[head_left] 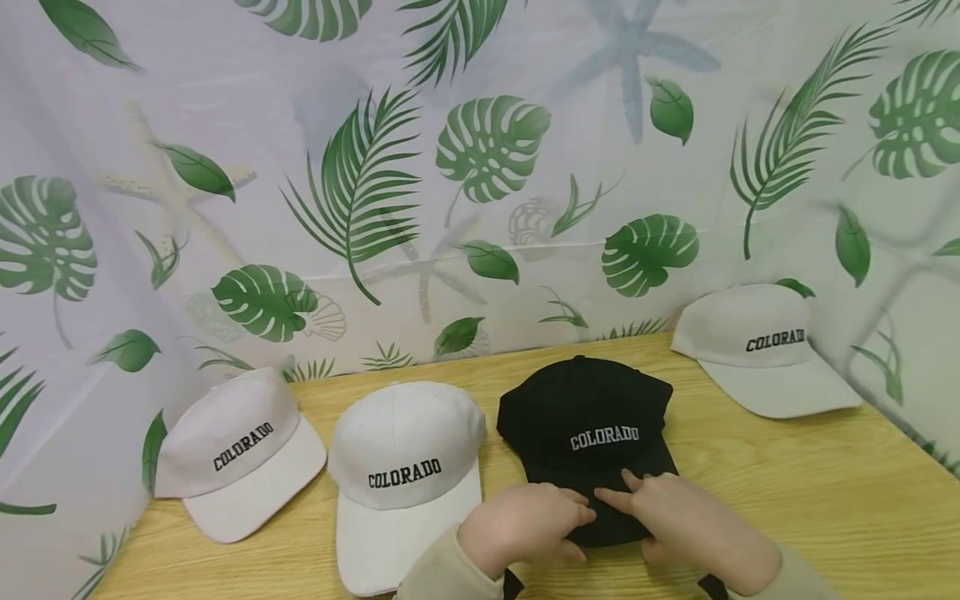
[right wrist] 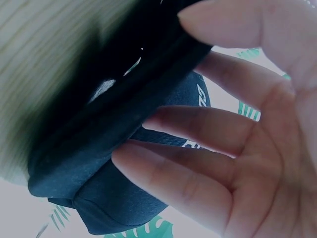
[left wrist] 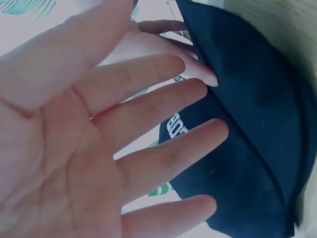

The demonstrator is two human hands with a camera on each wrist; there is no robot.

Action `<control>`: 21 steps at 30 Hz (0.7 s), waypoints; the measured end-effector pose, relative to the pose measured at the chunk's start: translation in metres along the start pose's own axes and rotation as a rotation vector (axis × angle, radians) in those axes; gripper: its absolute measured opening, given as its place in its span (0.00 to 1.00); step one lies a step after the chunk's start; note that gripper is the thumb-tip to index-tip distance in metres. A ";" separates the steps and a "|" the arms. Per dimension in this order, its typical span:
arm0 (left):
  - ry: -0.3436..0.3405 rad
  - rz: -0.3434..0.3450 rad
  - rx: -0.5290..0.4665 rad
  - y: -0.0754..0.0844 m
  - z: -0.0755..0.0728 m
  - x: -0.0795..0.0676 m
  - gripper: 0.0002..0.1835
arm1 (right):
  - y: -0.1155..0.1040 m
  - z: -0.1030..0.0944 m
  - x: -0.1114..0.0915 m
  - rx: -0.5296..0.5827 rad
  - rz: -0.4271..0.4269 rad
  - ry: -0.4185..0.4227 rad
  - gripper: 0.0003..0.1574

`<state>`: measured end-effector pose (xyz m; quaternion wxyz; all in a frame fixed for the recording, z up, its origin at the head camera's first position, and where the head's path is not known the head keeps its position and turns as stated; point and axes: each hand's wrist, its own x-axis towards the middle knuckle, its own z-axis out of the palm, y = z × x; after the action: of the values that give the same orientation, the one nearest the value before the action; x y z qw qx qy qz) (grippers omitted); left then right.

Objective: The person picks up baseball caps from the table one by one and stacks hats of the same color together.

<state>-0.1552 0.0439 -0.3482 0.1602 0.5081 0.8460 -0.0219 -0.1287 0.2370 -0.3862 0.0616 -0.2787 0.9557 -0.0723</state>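
A black baseball cap (head_left: 585, 400) with white COLORADO lettering sits on the table, brim toward me. My left hand (head_left: 525, 525) is over the left side of its brim; in the left wrist view the fingers (left wrist: 173, 158) are nearly straight and spread, overlapping the cap (left wrist: 257, 124). On the brim's right side, my right hand (head_left: 690, 521) has fingertips on top. The right wrist view shows that thumb (right wrist: 223, 22) at the brim's edge and the fingers (right wrist: 173, 176) on its other face, pinching the brim (right wrist: 114, 129). Part of the brim is hidden under the hands.
A white COLORADO cap (head_left: 408, 433) stands just left of the black one, with another white cap (head_left: 232, 458) farther left. A third white cap (head_left: 765, 350) sits at the back right of the wooden table (head_left: 810, 492). A leaf-printed cloth (head_left: 525, 275) hangs behind.
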 end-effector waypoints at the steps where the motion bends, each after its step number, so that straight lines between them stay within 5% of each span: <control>1: 0.005 0.008 -0.004 0.000 0.002 0.000 0.24 | 0.000 0.000 0.001 0.000 0.003 -0.006 0.37; 21: 0.031 0.051 -0.006 -0.003 0.022 0.004 0.23 | -0.002 0.001 0.003 -0.015 0.007 -0.014 0.36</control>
<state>-0.1543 0.0418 -0.3709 0.1492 0.5295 0.8351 -0.0077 -0.1297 0.2336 -0.3874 0.0665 -0.2765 0.9567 -0.0628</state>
